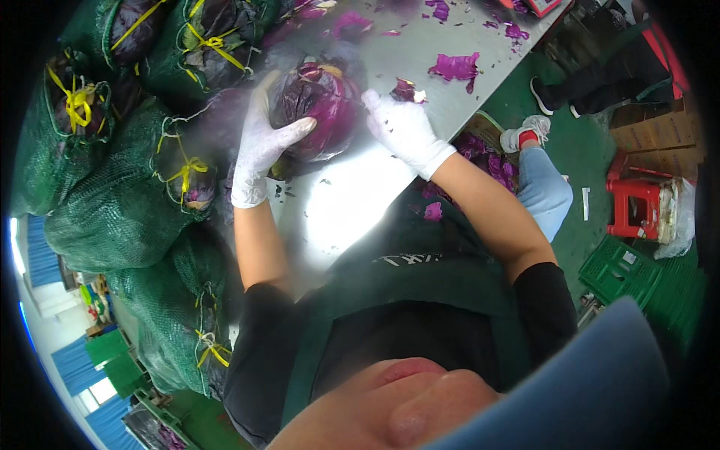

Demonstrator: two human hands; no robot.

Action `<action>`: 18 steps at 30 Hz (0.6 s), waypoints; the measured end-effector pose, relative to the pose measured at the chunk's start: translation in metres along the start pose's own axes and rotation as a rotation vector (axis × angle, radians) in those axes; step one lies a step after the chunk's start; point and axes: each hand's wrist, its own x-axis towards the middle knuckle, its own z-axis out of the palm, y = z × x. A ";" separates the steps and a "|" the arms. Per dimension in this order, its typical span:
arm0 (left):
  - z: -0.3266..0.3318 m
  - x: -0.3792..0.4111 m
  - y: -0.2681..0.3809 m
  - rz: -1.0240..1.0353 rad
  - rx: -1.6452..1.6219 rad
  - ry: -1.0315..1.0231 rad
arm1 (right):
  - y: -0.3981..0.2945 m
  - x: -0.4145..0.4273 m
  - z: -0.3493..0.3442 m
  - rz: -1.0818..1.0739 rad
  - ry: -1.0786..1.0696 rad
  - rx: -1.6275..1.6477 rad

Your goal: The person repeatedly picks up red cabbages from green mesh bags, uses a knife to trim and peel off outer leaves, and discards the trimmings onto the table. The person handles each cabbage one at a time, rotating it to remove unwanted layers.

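My left hand [261, 140], in a white glove, holds the side of a red cabbage head [326, 109]; its thumb lies across the front. The cabbage rests on a metal table [388, 62], with a dark, wrinkled leaf on its left and glossy purple leaves on its right. Just right of the cabbage is my right hand [402, 129], also gloved, with its fingers curled. Whether anything is inside that hand is hidden. A cut leaf piece [408, 90] with a pale base lies beyond its knuckles.
Green mesh sacks [121, 208] of cabbages, tied in yellow, crowd the left. Loose leaves [457, 66] lie on the table. Below its right edge a basket [478, 121] holds purple leaves, beside a jeans-clad leg [543, 188]. Farther right are a red stool [633, 208] and green crate [621, 270].
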 end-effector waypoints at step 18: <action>-0.011 0.023 -0.008 0.007 0.237 -0.018 | -0.028 0.017 -0.026 0.101 -0.131 -0.231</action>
